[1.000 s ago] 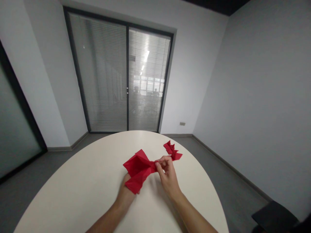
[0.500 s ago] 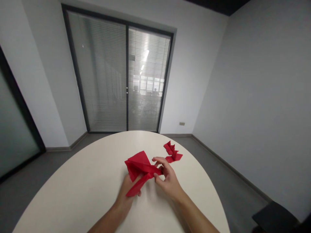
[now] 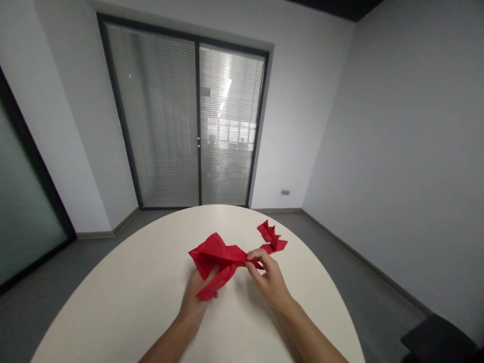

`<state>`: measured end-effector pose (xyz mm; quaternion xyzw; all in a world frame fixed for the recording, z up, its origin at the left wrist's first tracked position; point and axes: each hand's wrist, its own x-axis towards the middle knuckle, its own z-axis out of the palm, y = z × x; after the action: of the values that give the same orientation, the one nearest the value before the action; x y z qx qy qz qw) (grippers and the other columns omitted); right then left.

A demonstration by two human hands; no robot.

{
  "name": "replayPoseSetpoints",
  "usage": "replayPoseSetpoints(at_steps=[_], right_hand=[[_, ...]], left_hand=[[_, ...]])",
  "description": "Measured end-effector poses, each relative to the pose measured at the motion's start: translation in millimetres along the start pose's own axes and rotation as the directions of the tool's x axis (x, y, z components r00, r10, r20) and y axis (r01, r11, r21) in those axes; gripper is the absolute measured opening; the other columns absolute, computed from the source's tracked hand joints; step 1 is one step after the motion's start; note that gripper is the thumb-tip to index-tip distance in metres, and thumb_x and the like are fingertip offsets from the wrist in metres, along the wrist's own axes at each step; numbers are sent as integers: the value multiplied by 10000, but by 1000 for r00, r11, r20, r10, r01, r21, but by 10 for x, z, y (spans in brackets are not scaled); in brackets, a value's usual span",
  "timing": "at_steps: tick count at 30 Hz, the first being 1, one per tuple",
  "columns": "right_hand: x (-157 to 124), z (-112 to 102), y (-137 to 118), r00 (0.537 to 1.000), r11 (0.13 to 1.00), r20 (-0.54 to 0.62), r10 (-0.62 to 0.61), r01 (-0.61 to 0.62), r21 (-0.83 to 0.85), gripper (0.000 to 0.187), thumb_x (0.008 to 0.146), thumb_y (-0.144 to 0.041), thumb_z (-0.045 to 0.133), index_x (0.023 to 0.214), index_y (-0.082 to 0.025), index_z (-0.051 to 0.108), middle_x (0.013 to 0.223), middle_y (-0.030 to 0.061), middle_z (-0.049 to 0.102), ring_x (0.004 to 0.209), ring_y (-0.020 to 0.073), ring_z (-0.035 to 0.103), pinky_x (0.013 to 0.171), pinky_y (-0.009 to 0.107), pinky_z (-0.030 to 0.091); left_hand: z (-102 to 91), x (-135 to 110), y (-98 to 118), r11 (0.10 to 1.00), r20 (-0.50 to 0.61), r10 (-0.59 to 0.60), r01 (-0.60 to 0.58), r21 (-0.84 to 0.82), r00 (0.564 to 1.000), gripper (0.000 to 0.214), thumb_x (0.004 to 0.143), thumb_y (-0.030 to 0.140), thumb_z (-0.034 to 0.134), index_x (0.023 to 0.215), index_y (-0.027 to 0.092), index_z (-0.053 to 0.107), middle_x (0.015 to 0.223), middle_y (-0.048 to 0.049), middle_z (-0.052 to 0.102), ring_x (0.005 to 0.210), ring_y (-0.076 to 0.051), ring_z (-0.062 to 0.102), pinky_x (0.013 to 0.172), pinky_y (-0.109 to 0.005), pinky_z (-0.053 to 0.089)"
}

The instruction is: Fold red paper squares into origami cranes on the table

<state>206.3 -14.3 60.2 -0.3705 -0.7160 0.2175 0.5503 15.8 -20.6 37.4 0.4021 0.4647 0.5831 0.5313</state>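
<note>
A sheet of red folded paper [image 3: 217, 252], wide on the left and narrowing to a point on the right, is held above the table. My left hand [image 3: 198, 290] grips it from beneath, the thumb inside an open fold and most fingers hidden behind the paper. Thumb and fingertips of my right hand [image 3: 266, 275] pinch the narrow right end, whose tip pokes out past them. Just beyond my right hand, folded red paper pieces [image 3: 275, 241] with pointed corners lie on the table.
The round cream table [image 3: 132, 292] fills the lower middle. Past its far edge stand glass panels with blinds [image 3: 170, 126] in a dark frame. A black chair [image 3: 440, 339] is at the lower right, near the grey wall [image 3: 408, 151].
My right hand's fingers have closed on the paper's narrow end, where they were looser before. The wide part of the paper has opened and tilted slightly.
</note>
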Motion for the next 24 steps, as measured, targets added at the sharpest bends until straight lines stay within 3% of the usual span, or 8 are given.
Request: replayPoseSetpoints(at_steps=[3, 6, 8, 11, 14, 17, 20, 24], right_hand=[[-3, -8, -18, 999, 999, -15, -38, 38, -25, 50, 905, -223, 597, 931, -231, 640, 903, 56, 681, 836, 210, 636, 740, 325, 492], [-3, 12, -33, 994, 999, -100, -44, 46, 14, 34, 911, -255, 615, 900, -232, 638, 987, 76, 691, 944, 230, 643, 840, 361, 494], [3, 30, -34, 986, 996, -164, 29, -15, 85, 84, 922, -309, 614, 897, -230, 623, 1011, 81, 695, 965, 236, 646, 854, 370, 499], [26, 44, -16, 946, 969, -259, 196, -146, 201, 211, 908, -429, 627, 887, -222, 592, 845, 49, 682, 788, 218, 639, 702, 327, 509], [56, 37, 28, 894, 935, -321, 314, -234, 265, 296, 864, -499, 662, 884, -217, 574, 689, -1, 613, 624, 183, 564, 562, 277, 442], [67, 22, 87, 881, 912, -311, 357, -257, 320, 310, 843, -505, 679, 897, -223, 563, 658, -23, 584, 576, 164, 532, 514, 252, 406], [59, 10, 138, 897, 926, -299, 325, -237, 296, 293, 841, -498, 674, 893, -216, 619, 708, 4, 626, 636, 182, 578, 549, 268, 462], [50, -4, 167, 936, 924, -155, 316, -266, 273, 271, 851, -436, 663, 983, -207, 718, 931, 73, 719, 839, 232, 661, 700, 343, 549]], left_hand=[[-65, 79, -81, 998, -17, 31, -31, 47, 999, 443, 674, 576, 768, 762, 160, 641, 557, -4, 622, 435, -124, 500, 405, -227, 378], [-131, 150, -143, 995, -22, 58, -56, 85, 998, 527, 682, 617, 751, 892, 140, 674, 620, -37, 682, 477, -174, 582, 424, -253, 427], [-166, 172, -146, 991, -20, 103, -101, 89, 994, 527, 716, 582, 751, 993, 138, 683, 799, -79, 751, 690, -241, 697, 581, -290, 532], [-204, 180, -118, 991, -20, 98, -95, 95, 995, 522, 758, 552, 738, 1072, 139, 680, 1012, -115, 767, 922, -299, 723, 772, -349, 569], [-233, 188, -100, 988, -34, 114, -109, 112, 993, 523, 772, 532, 738, 1117, 143, 682, 1106, -125, 754, 999, -308, 714, 833, -370, 565], [-250, 193, -93, 983, -46, 131, -123, 139, 990, 515, 782, 528, 733, 1127, 148, 692, 1105, -126, 755, 989, -307, 718, 829, -375, 566], [-248, 176, -69, 980, -51, 141, -131, 152, 989, 497, 792, 526, 725, 1119, 153, 698, 1094, -126, 757, 984, -305, 719, 841, -378, 564], [-268, 187, -28, 982, -67, 139, -129, 136, 988, 504, 827, 545, 682, 1160, 168, 657, 1135, -131, 739, 999, -295, 713, 857, -387, 563]])
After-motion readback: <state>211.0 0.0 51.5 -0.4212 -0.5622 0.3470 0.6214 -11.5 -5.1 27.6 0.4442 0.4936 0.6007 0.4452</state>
